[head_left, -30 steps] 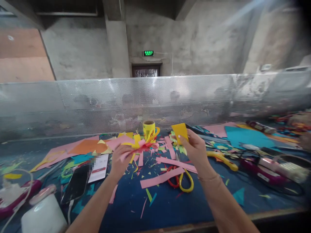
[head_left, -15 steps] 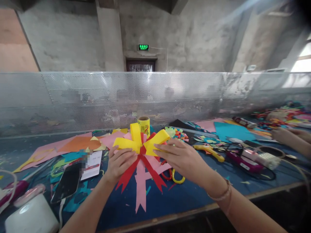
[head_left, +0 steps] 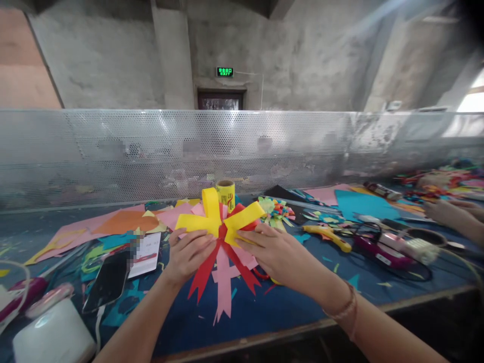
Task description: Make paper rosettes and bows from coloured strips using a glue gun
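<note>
I hold a paper bow [head_left: 219, 224] above the blue table [head_left: 264, 312]. It has yellow loops on top, with red and pink tails hanging down. My left hand [head_left: 189, 254] grips its left side, fingers curled onto a yellow loop. On the right side my right hand [head_left: 274, 252] has its fingers pressed on a yellow loop near the red centre. A yellow tape roll [head_left: 226, 192] stands just behind the bow.
A phone [head_left: 108, 282] and a card [head_left: 145, 254] lie to the left, a white round device [head_left: 53, 338] at the near left. Right of me are a yellow glue gun [head_left: 327, 236], a pink tool [head_left: 381, 252], paper sheets and another person's hands [head_left: 449, 214]. A perforated metal screen [head_left: 242, 151] backs the table.
A second ago I held a crumpled bundle and a yellow piece apart; the bow then came up spread between both hands. Since half a second ago my right hand has slid slightly down and left.
</note>
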The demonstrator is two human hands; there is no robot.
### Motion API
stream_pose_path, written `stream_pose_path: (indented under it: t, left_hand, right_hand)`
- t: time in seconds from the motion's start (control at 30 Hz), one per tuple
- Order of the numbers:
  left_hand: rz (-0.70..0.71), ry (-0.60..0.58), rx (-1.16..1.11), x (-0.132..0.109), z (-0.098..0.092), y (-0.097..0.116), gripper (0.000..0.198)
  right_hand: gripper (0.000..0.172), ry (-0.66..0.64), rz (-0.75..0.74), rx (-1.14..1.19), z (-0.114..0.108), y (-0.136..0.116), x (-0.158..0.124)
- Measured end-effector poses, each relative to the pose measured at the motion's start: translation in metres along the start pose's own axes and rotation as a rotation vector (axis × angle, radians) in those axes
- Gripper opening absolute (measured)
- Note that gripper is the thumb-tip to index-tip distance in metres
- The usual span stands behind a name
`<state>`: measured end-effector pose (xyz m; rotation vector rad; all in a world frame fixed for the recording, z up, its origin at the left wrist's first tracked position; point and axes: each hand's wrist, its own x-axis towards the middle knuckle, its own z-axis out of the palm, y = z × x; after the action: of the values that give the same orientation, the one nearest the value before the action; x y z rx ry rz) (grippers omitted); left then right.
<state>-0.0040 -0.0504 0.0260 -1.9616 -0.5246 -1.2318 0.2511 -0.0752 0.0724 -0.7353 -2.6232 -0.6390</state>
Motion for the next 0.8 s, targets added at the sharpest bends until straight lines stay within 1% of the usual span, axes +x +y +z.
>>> stream_pose_path:
  t: [0.1, 0.2, 0.3, 0.4, 0.53, 0.63, 0.7, 0.73, 0.8]
  left_hand:
    - [0.003, 0.002, -0.015, 0.002, 0.0, 0.0, 0.031]
    - [0.038, -0.015, 0.011, 0.003, -0.001, 0.001, 0.028]
    - [0.075, -0.028, 0.052, 0.004, -0.001, 0.002, 0.024]
    - [0.079, -0.038, 0.029, 0.003, -0.001, 0.002, 0.023]
    - [0.045, -0.054, -0.042, -0.001, 0.003, 0.0, 0.022]
    - [-0.027, -0.105, -0.129, -0.004, 0.009, -0.002, 0.022]
    - [-0.137, -0.143, -0.231, -0.004, 0.013, -0.003, 0.019]
    - [-0.208, -0.156, -0.297, -0.004, 0.015, -0.003, 0.017]
    - [-0.348, -0.169, -0.44, -0.003, 0.019, -0.002, 0.016]
  right_hand:
    - [0.042, -0.025, 0.019, 0.02, -0.006, -0.004, 0.001]
    - [0.047, -0.06, 0.063, 0.095, -0.016, -0.005, 0.003]
    - [0.053, -0.129, 0.027, 0.198, -0.026, -0.002, 0.006]
    - [0.055, -0.178, -0.006, 0.27, -0.034, 0.002, 0.01]
    - [0.051, -0.232, -0.023, 0.422, -0.041, 0.015, 0.014]
    - [0.045, -0.272, 0.016, 0.703, -0.04, 0.032, 0.018]
    - [0.04, -0.304, 0.08, 0.991, -0.037, 0.046, 0.022]
    - [0.039, -0.348, 0.13, 1.152, -0.036, 0.053, 0.026]
    - [0.041, -0.486, 0.25, 1.459, -0.032, 0.066, 0.033]
